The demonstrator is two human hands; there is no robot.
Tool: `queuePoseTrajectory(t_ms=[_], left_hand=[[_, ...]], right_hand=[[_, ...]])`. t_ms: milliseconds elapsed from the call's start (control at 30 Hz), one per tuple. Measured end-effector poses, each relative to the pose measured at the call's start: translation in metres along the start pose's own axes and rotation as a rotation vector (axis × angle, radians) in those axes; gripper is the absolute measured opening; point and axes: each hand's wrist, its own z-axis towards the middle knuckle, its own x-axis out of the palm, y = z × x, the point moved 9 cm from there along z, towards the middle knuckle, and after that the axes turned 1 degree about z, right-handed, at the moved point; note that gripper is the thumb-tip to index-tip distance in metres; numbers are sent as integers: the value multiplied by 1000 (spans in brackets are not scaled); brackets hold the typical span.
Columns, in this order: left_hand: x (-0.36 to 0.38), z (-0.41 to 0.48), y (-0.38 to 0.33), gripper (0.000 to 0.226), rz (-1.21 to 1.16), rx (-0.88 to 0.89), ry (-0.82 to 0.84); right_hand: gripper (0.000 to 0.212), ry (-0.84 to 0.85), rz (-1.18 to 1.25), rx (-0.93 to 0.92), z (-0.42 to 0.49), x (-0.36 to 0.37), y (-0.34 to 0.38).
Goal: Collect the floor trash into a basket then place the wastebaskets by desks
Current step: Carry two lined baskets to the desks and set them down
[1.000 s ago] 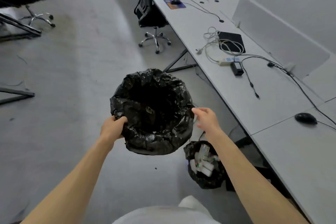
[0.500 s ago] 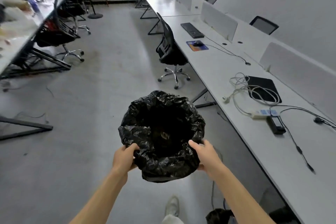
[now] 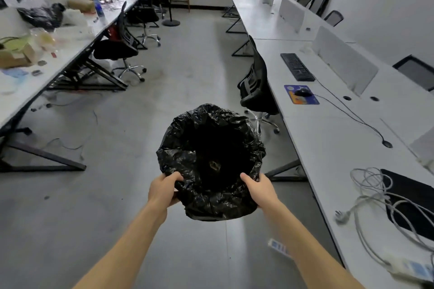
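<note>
grey floor (image 3: 178,77); both hands, left (image 3: 162,191), right (image 3: 259,191), grip bag-lined wastebasket (image 3: 211,162), fingers hidden, contents unclear.

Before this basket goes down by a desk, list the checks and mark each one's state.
1. Left hand grips the basket rim: ok.
2. Right hand grips the rim: ok.
3. Liner covers the rim: ok.
4. Room inside: ok, one small scrap at the bottom.
5. Floor trash all collected: not ok, a white-and-blue piece lies by the desk.
6. Spot past the chair free: cannot tell.
</note>
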Motion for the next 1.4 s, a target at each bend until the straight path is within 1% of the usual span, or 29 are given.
queuePoseTrajectory(t_ms=[67, 167, 233, 267, 333, 367, 433, 500, 600, 733, 833, 967, 1067, 1233, 1367, 1400], left_hand=[[7, 26, -13, 3, -37, -26, -15], [27, 83, -36, 3, -49, -49, -12], [41, 121, -54, 4, -44, -60, -3], [49, 143, -64, 3, -38, -61, 7], [64, 185, -85, 3, -10, -58, 44], [71, 207, -99, 3, 21, -53, 69], [85, 251, -130, 8, 112, -52, 129], [102, 299, -167, 15, 241, -52, 219], [124, 353, -211, 23, 444, -63, 350], [151, 428, -250, 34, 634, -53, 439], [173, 486, -278, 34, 681, -37, 426], [213, 583, -326, 32, 648, -6, 353], [232, 648, -362, 37, 623, -16, 244], [254, 728, -419, 21, 621, -2, 159], [273, 783, -453, 18, 652, 2, 156], [279, 798, -461, 18, 654, 3, 156]], right_hand=[[38, -19, -113, -32, 26, -2, 20], [43, -94, -306, -34, 84, -7, 48], [44, -93, -337, -12, 126, -5, 65], [41, -89, -317, 2, 148, -3, 76], [28, -85, -283, 22, 190, 0, 99], [23, -87, -278, 25, 210, 1, 112], [20, -106, -286, 53, 251, 2, 136], [22, -141, -305, 70, 296, 0, 164], [14, -166, -319, 89, 346, -8, 200], [20, -167, -309, 113, 419, -13, 230], [10, -181, -278, 143, 481, -13, 248], [19, -180, -203, 134, 583, -8, 281], [13, -177, -175, 184, 650, -10, 303], [27, -139, -143, 252, 748, -10, 344], [36, -140, -81, 292, 814, -7, 368], [35, -146, -66, 298, 832, -6, 374]])
